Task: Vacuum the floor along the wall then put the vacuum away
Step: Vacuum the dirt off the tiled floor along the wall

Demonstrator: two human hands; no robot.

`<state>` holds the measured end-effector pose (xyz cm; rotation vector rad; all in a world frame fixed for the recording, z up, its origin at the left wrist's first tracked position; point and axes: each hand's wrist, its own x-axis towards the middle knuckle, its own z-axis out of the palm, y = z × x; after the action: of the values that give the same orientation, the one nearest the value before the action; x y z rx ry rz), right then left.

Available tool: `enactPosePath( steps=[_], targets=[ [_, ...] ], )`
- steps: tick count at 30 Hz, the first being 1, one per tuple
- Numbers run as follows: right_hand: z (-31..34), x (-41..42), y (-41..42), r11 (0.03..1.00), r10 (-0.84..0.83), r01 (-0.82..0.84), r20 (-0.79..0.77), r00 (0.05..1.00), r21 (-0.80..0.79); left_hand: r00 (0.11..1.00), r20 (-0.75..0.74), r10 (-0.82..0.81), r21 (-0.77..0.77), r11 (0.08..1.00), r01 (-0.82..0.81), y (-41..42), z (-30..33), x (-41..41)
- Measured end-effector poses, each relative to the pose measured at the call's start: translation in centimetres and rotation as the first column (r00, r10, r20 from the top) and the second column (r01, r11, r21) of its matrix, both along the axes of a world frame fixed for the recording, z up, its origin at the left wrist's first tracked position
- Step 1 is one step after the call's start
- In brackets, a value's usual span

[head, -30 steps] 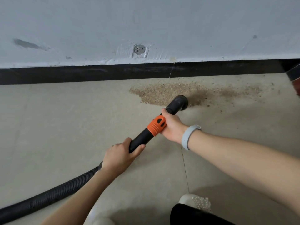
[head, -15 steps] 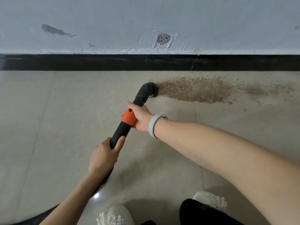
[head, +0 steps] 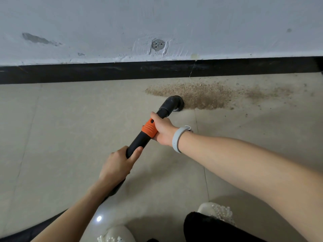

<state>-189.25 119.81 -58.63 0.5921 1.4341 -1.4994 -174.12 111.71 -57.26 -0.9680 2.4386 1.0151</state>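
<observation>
- Far side: the wall and its black skirting board close off the whole width.
- Left of the vacuum tube, bare floor tiles lie open up to the skirting.
- Right, the debris patch lies flat.
- Near edge: two shoes and the hose take up floor.
</observation>
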Motion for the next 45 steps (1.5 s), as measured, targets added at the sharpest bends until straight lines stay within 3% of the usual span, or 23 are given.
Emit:
enactPosePath(
  steps=[14, 27, 31, 36, 45],
  targets=[
    [0.5, -4.6, 8.2, 0.984, -0.153, 0.154, -0.027, 0.988, 0.09, 0.979, 0.029, -0.202, 0.029, 0.979, 0.201, 5.7, -0.8, -6.2],
    [1.2, -8.0, 13.1, 0.943, -0.322, 0.325, -0.05, 0.945, 0.066, 0.935, 0.034, -0.354, -0.007, 0.935, 0.355, 9.6, -0.4, -11.4],
    [1.3, -7.8, 10.7, 0.963, -0.265, 0.266, -0.04, 0.964, 0.04, 0.965, 0.006, -0.262, -0.046, 0.964, 0.262, 8.2, -0.4, -10.1],
    [0.9, -6.0, 5.2, 0.994, -0.106, 0.108, -0.051, 0.993, 0.034, 0.998, -0.054, -0.034, 0.001, 0.999, 0.034, 4.7, -0.6, -6.5],
    [0.2, -2.0, -6.5, 0.99, 0.141, -0.141, -0.083, 0.986, 0.009, 0.945, -0.132, 0.299, 0.03, 0.954, -0.298, -0.8, 0.0, -1.4]
  ],
)
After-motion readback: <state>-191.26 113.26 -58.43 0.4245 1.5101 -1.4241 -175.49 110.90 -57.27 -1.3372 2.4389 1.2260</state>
